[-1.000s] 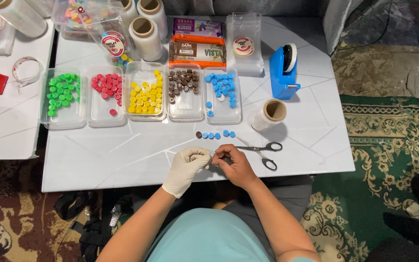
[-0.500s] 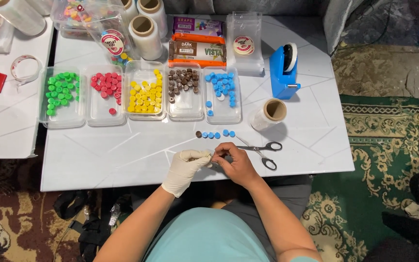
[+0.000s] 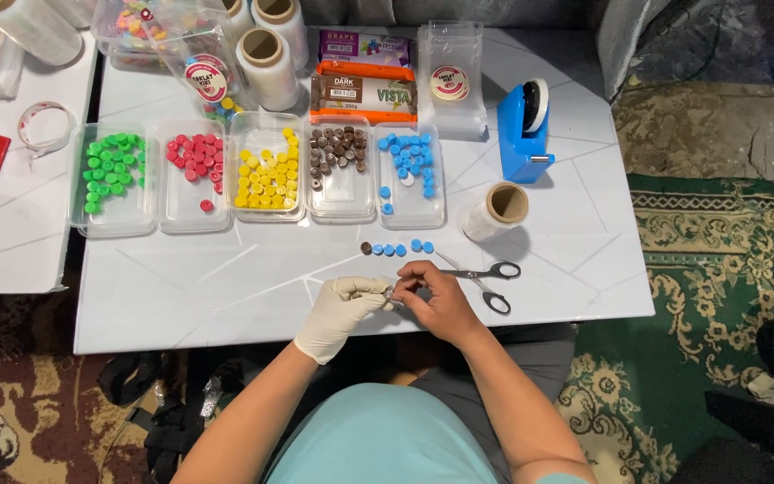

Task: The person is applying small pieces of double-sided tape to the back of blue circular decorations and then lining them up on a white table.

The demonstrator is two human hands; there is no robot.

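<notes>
small piece (image 3: 390, 292), maybe clear, pinched between left hand (image 3: 344, 309), right hand (image 3: 436, 300).

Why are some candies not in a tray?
A short row of blue candies with one brown candy lies loose on the table, just above the hands. Everything else sits sorted by colour in trays.

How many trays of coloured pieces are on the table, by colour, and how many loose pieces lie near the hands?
Green tray: 1
Red tray: 1
Yellow tray: 1
Brown tray: 1
Blue tray: 1
Trays total: 5
Loose brown piece: 1
Loose blue pieces: 4
Loose total: 5
</notes>
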